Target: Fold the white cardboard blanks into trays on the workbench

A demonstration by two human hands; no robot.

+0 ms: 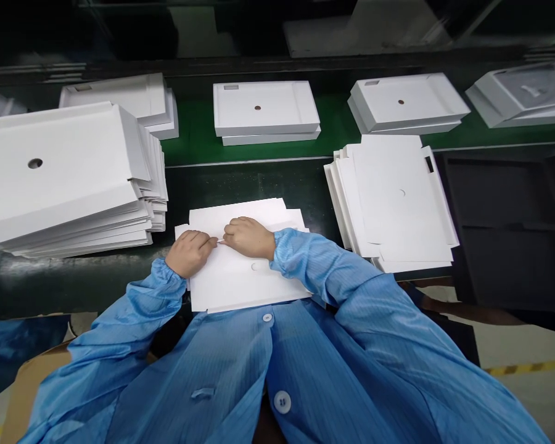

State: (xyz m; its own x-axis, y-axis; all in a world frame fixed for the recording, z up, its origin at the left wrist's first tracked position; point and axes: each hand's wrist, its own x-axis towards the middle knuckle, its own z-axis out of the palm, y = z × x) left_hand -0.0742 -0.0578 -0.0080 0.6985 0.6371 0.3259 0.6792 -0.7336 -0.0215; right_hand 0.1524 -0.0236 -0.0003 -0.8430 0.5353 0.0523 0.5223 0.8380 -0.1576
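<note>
A flat white cardboard blank (240,287) with notched corners and a small curved cut lies at the table's front edge, against the blue coat. Over its left part my left hand (190,251) is closed, fingers curled. My right hand (248,237) rests on the middle of the blank, also closed. The fingertips of both hands come close together at a narrow pale edge, which appears to belong to the blank; the fingers hide most of it.
A tall stack of folded white trays (74,166) stands left. Flat white blanks (398,203) are piled right, beside a black tray (509,234). Along the green strip (192,132) behind sit white box trays (268,111), more white trays (409,105), and another stack (120,102).
</note>
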